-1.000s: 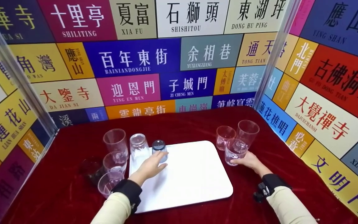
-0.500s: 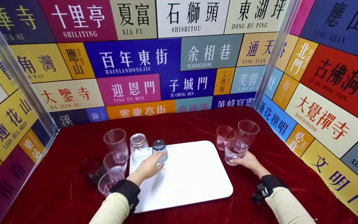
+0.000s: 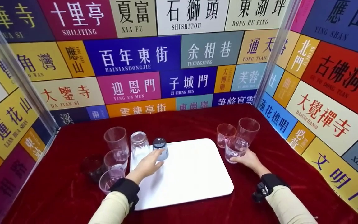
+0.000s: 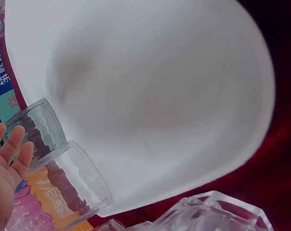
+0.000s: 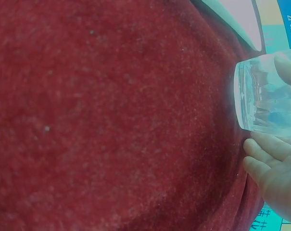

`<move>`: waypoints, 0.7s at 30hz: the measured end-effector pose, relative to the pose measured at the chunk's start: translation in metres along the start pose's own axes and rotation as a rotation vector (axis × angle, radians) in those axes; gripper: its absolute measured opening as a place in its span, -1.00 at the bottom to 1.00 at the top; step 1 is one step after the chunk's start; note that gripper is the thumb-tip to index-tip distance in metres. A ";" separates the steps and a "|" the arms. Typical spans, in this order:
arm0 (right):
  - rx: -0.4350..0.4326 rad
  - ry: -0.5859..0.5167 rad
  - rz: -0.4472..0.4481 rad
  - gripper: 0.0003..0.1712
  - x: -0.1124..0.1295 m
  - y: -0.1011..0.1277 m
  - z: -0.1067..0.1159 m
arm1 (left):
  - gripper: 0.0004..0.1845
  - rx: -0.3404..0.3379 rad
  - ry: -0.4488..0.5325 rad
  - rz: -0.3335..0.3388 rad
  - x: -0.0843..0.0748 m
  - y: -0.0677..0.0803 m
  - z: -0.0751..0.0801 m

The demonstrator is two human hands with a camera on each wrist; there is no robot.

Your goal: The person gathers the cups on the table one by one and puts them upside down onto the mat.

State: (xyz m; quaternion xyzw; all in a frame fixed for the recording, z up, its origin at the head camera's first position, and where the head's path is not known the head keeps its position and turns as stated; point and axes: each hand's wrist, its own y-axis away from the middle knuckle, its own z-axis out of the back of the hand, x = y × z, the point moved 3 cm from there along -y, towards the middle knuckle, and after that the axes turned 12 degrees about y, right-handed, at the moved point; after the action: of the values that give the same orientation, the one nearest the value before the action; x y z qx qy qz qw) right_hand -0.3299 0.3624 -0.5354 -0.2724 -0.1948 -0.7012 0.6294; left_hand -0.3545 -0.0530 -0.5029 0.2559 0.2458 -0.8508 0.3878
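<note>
On the white tray [image 3: 191,174], a blue-grey glass [image 3: 160,149] stands upside down beside a taller clear glass [image 3: 139,143], also upside down. My left hand [image 3: 146,165] is at the near side of the blue-grey glass. In the left wrist view its loosely extended fingers [image 4: 13,144] overlap that glass without curling round it. Right of the tray, my right hand [image 3: 250,161] grips a short clear glass [image 3: 235,151] low on its side, open end up. The right wrist view shows the thumb on one side of this glass and fingers on the other, its base close to the red cloth.
Left of the tray stand a tall glass [image 3: 116,138], two shorter clear glasses and a dark glass [image 3: 92,168]. Beyond the gripped glass are a short glass [image 3: 226,135] and a tall glass [image 3: 249,129]. Printed wall panels [image 3: 132,56] enclose the red-clothed table [image 3: 191,121].
My left hand has drawn back slightly to the left from the blue-grey glass, leaving more of it visible. The right hand keeps its grip, and the head view has tilted a little.
</note>
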 end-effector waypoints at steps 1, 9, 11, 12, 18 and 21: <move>-0.001 0.005 -0.004 -0.18 0.000 0.001 0.000 | -0.48 -0.003 0.003 0.002 0.000 0.001 0.000; -0.007 0.068 0.011 -0.20 0.003 0.004 0.005 | -0.42 -0.036 0.018 0.015 0.001 0.003 0.000; 0.003 0.051 0.007 -0.21 0.005 0.005 0.008 | -0.42 -0.033 0.017 0.020 0.001 0.003 -0.001; 0.006 0.043 0.000 -0.21 0.006 0.006 0.009 | -0.42 -0.030 0.020 0.023 0.000 0.003 -0.002; 0.051 0.060 -0.033 -0.20 0.025 0.008 0.023 | -0.43 0.006 0.031 0.029 -0.005 0.001 -0.002; 0.078 0.045 -0.019 -0.13 0.041 0.006 0.028 | -0.44 0.002 0.036 0.035 -0.007 0.000 0.000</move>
State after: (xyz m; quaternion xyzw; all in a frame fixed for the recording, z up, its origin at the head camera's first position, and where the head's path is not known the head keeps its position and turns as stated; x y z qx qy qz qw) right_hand -0.3221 0.3474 -0.4882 -0.2301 -0.2105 -0.7048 0.6372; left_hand -0.3504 -0.0488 -0.4983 0.2759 0.2473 -0.8394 0.3977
